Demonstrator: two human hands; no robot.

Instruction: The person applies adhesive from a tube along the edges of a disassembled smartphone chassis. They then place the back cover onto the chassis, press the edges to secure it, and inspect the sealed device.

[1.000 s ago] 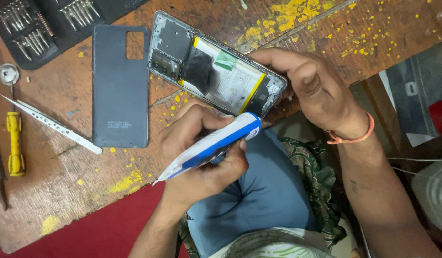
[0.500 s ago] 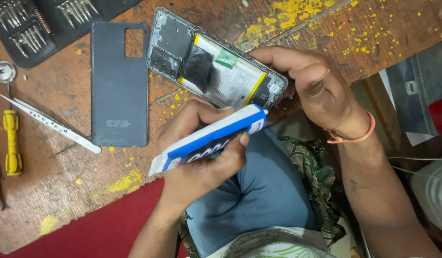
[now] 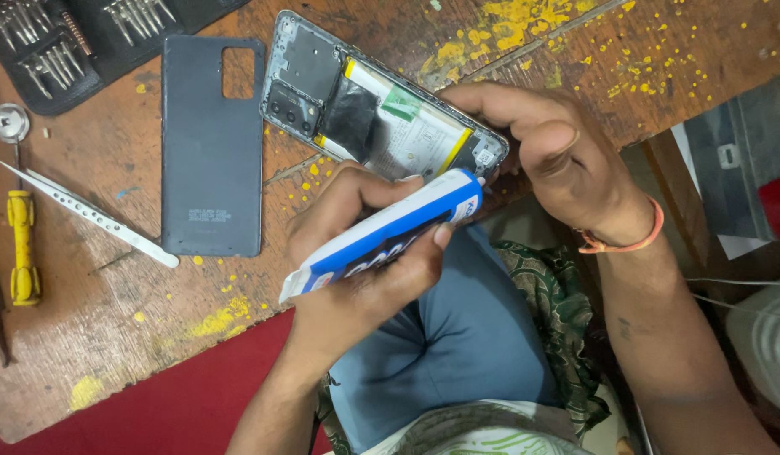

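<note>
Gluing step: left hand (image 3: pixel 365 253) squeezes a blue-white adhesive tube (image 3: pixel 381 236) at the opened phone's (image 3: pixel 381 109) four-o'clock corner, right hand (image 3: pixel 558 160) clamps it; next needs a steady bead along the frame.

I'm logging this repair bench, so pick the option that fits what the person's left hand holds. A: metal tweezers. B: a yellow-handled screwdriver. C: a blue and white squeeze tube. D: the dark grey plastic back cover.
C: the left hand grips a blue and white squeeze tube with its tip at the edge of the opened phone, which the right hand steadies.
</note>
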